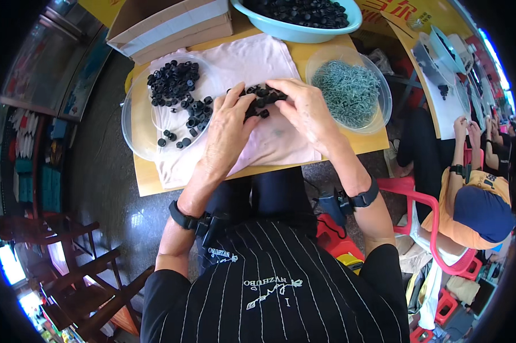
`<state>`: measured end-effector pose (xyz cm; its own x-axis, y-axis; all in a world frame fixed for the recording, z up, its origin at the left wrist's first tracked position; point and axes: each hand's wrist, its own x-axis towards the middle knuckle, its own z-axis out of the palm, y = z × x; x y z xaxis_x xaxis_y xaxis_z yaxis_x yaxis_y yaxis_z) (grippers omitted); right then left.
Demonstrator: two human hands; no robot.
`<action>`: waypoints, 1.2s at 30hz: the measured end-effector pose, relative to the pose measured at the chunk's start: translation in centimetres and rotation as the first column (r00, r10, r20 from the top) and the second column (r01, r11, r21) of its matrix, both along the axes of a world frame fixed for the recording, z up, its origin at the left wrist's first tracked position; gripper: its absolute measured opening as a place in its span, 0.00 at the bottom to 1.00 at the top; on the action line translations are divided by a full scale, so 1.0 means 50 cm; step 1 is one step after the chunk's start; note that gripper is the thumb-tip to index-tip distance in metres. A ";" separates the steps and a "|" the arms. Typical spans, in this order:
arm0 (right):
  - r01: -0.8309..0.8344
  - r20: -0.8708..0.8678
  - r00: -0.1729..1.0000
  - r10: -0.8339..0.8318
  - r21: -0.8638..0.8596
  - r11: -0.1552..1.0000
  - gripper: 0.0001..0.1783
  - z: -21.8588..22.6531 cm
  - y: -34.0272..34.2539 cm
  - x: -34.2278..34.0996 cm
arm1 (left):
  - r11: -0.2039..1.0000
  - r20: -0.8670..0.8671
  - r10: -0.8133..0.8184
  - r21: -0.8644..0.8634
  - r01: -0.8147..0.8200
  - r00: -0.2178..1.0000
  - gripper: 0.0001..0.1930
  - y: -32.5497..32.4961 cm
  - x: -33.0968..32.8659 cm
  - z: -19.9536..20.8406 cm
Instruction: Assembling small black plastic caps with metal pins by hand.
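Note:
Small black plastic caps (262,98) lie in a heap on the pale pink cloth (269,57), between my two hands. From the left, my left hand (228,128) curls its fingers round that side of the heap. My right hand (308,111) arches over the other side, its fingertips and thumb closed on some caps. Which single pieces each hand grips is partly hidden under the fingers. To the left, a shallow clear plastic lid or tray (133,134) carries more black caps (178,80), some of them spread toward my left hand.
At the right a clear round tub (385,108) holds many greenish metal screws (346,91). Behind stand a cardboard box (178,28) and a pale blue basin (275,30) of black pieces. A co-worker in a dark cap (484,214) sits by a red plastic chair (435,228).

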<state>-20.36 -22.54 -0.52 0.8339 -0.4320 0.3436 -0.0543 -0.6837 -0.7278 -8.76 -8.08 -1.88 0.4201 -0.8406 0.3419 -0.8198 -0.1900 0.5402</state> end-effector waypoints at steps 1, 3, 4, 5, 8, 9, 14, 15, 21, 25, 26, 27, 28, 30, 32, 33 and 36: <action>0.016 0.006 1.000 -0.016 -0.010 1.000 0.22 0.010 -0.007 -0.013 | 1.000 0.000 -0.002 -0.005 0.002 1.000 0.22 0.006 0.001 0.005; 0.037 0.010 0.999 -0.036 -0.026 0.999 0.21 0.033 -0.030 -0.046 | 1.000 -0.082 0.008 -0.010 -0.009 0.997 0.21 0.015 0.003 0.013; 0.123 -0.026 0.991 -0.128 -0.133 0.983 0.21 0.049 -0.045 -0.069 | 1.000 -0.056 0.008 -0.007 -0.009 0.998 0.19 0.018 0.003 0.020; 0.202 -0.054 0.974 -0.221 -0.240 0.949 0.20 0.063 -0.058 -0.092 | 1.000 -0.061 0.002 -0.013 -0.003 0.998 0.19 0.022 0.002 0.024; 0.244 -0.178 0.914 -0.366 -0.480 0.843 0.22 0.091 -0.086 -0.144 | 0.997 -0.066 0.008 -0.074 -0.012 0.998 0.16 0.030 -0.002 0.035; 0.245 -0.180 0.912 -0.369 -0.483 0.841 0.22 0.090 -0.089 -0.150 | 0.997 -0.069 0.005 -0.077 -0.010 0.998 0.16 0.034 -0.005 0.036; 0.260 -0.314 0.859 -0.403 -0.410 0.874 0.23 0.057 -0.105 -0.153 | 0.993 -0.141 0.012 -0.117 -0.029 0.990 0.11 0.055 -0.019 0.058; 0.290 -0.324 0.861 -0.391 -0.319 0.902 0.22 0.052 -0.108 -0.151 | 0.994 -0.188 0.019 -0.100 -0.038 0.982 0.11 0.062 -0.022 0.062; 0.291 -0.343 0.859 -0.380 -0.285 0.913 0.22 0.053 -0.128 -0.153 | 0.997 -0.202 0.046 -0.056 -0.058 0.978 0.08 0.105 -0.030 0.077; 0.276 -0.345 0.856 -0.385 -0.324 0.905 0.18 0.049 -0.128 -0.154 | 0.997 -0.239 0.025 -0.059 -0.040 0.971 0.08 0.114 -0.035 0.065; 0.278 -0.344 0.855 -0.388 -0.327 0.903 0.18 0.046 -0.131 -0.154 | 0.998 -0.268 0.010 -0.064 -0.028 0.963 0.08 0.114 -0.038 0.062; 0.284 -0.321 0.868 -0.380 -0.306 0.909 0.16 0.045 -0.137 -0.157 | 0.997 -0.269 0.007 -0.068 -0.026 0.963 0.08 0.113 -0.041 0.060; 0.288 -0.299 0.880 -0.370 -0.286 0.914 0.13 0.044 -0.142 -0.161 | 0.998 -0.280 -0.004 -0.065 -0.014 0.960 0.08 0.112 -0.047 0.057; 0.290 -0.254 0.897 -0.363 -0.283 0.914 0.12 0.045 -0.149 -0.169 | 0.997 -0.294 -0.026 -0.079 0.003 0.955 0.07 0.113 -0.054 0.048; 0.287 -0.211 0.913 -0.349 -0.277 0.917 0.11 0.050 -0.149 -0.172 | 0.997 -0.293 -0.033 -0.076 0.011 0.956 0.07 0.117 -0.056 0.043; 0.316 -0.193 0.921 -0.337 -0.133 0.939 0.10 0.053 -0.147 -0.171 | 0.997 -0.289 -0.040 -0.069 0.021 0.957 0.07 0.118 -0.057 0.040; 0.301 -0.144 0.941 -0.306 -0.058 0.952 0.09 0.031 -0.161 -0.177 | 0.995 -0.320 -0.059 -0.094 0.030 0.946 0.06 0.118 -0.061 0.033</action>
